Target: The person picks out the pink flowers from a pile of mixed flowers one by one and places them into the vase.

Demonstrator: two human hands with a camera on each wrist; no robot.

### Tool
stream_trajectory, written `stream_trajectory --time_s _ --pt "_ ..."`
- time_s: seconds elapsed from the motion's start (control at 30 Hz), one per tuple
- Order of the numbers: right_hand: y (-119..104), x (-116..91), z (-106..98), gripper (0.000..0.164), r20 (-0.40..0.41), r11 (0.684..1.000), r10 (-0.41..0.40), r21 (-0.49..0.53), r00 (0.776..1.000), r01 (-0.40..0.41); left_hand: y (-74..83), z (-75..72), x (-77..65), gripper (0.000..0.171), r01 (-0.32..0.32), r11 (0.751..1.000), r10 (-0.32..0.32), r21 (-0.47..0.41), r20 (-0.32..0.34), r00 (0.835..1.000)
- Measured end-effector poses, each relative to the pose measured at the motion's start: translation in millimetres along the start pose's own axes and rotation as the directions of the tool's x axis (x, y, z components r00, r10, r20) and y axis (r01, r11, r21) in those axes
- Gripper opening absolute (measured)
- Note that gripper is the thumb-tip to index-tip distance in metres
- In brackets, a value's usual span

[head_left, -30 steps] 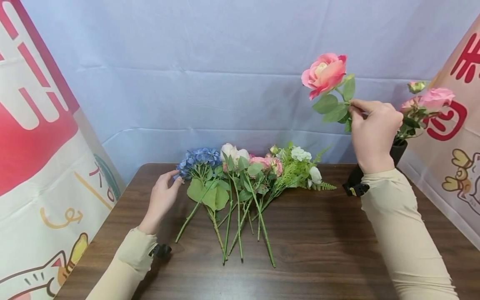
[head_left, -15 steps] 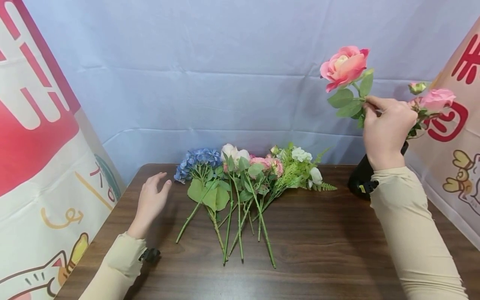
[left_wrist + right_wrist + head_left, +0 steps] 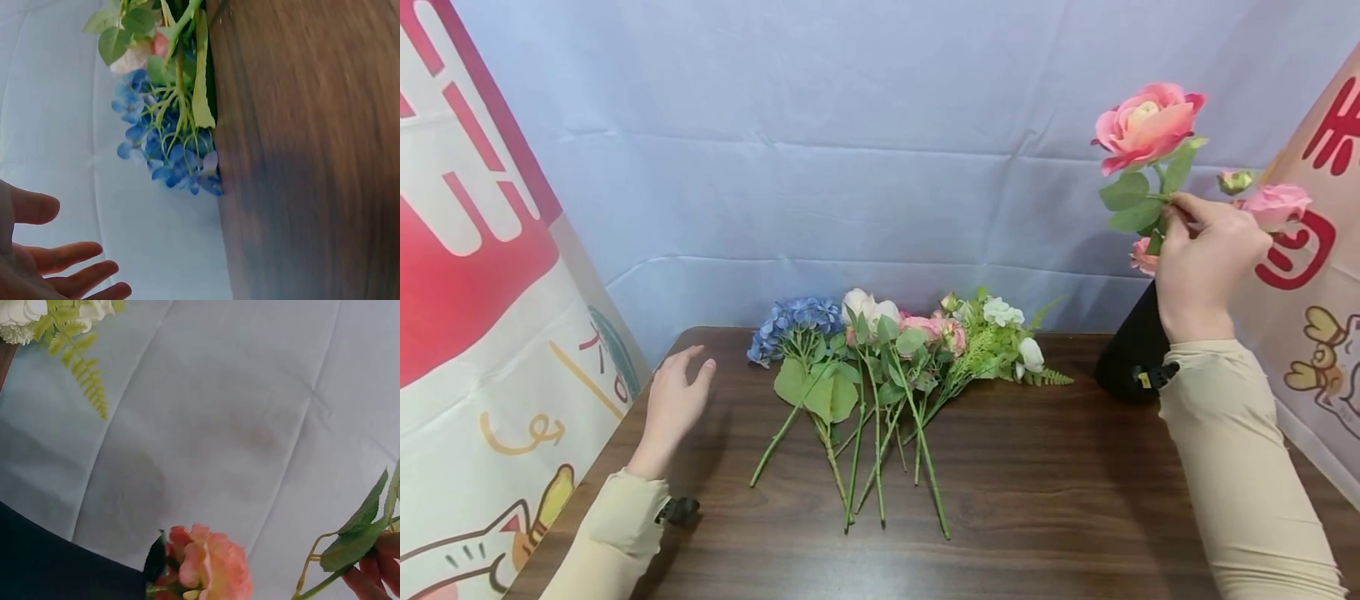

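High at the right, my right hand (image 3: 1210, 254) pinches the stem of a pink rose (image 3: 1150, 125) just below its bloom, among green leaves (image 3: 353, 547). The hand is over a black vase (image 3: 1138, 346), and the rose's lower stem is hidden behind it. More pink flowers (image 3: 1277, 206) show around the hand at the vase's mouth; one coral bloom (image 3: 209, 565) is by the vase rim in the right wrist view. My left hand (image 3: 673, 400) holds nothing, fingers extended, left of a blue hydrangea (image 3: 796, 325) and apart from it.
Several flower stems lie across the middle of the brown wooden table (image 3: 1022, 500). Among them are white-and-pink roses (image 3: 868, 307), a large green leaf (image 3: 820, 390), and white blooms with fern (image 3: 1030, 354). A pale blue cloth (image 3: 820, 183) hangs behind; printed cloths stand at both sides.
My right hand has carried the pink rose rightward, over the vase. My left hand has drawn away from the blue hydrangea, leftward and toward me. The flowers on the table stay put.
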State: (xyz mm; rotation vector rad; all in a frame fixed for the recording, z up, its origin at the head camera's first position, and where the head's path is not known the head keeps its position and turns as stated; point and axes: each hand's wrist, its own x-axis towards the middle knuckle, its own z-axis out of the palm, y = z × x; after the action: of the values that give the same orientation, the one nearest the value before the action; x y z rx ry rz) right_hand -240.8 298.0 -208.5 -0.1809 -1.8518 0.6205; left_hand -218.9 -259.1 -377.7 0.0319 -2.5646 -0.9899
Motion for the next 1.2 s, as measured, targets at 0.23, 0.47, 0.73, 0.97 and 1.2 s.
stream_trajectory --time_s 0.23,0.47,0.73,0.97,1.2 --pt "11.3 0.7 -0.7 0.030 -0.028 0.996 0.085 -0.010 0.996 -0.085 -4.7 -11.2 -1.7 0.049 0.026 1.000 -0.025 0.016 -0.009 1.000" --pt "20.7 1.3 -0.7 0.027 -0.016 0.982 0.189 0.015 0.982 -0.189 -7.4 -15.6 -0.9 0.049 0.039 0.999 -0.039 0.025 -0.019 0.999" --pt "27.2 1.0 -0.6 0.027 0.011 0.967 0.255 0.024 0.967 -0.255 -6.7 -19.5 -1.1 0.051 0.059 0.998 -0.059 0.021 -0.012 0.998" --pt "48.4 -3.3 4.5 0.031 0.013 0.971 0.238 -0.021 0.971 -0.238 -5.6 -20.8 -1.5 0.049 0.061 0.998 -0.060 0.016 -0.015 0.998" --pt "59.9 -7.1 5.0 0.028 0.011 0.958 0.287 0.010 0.958 -0.287 -6.0 -19.1 -1.7 0.050 0.058 0.998 -0.058 0.027 -0.014 0.998"
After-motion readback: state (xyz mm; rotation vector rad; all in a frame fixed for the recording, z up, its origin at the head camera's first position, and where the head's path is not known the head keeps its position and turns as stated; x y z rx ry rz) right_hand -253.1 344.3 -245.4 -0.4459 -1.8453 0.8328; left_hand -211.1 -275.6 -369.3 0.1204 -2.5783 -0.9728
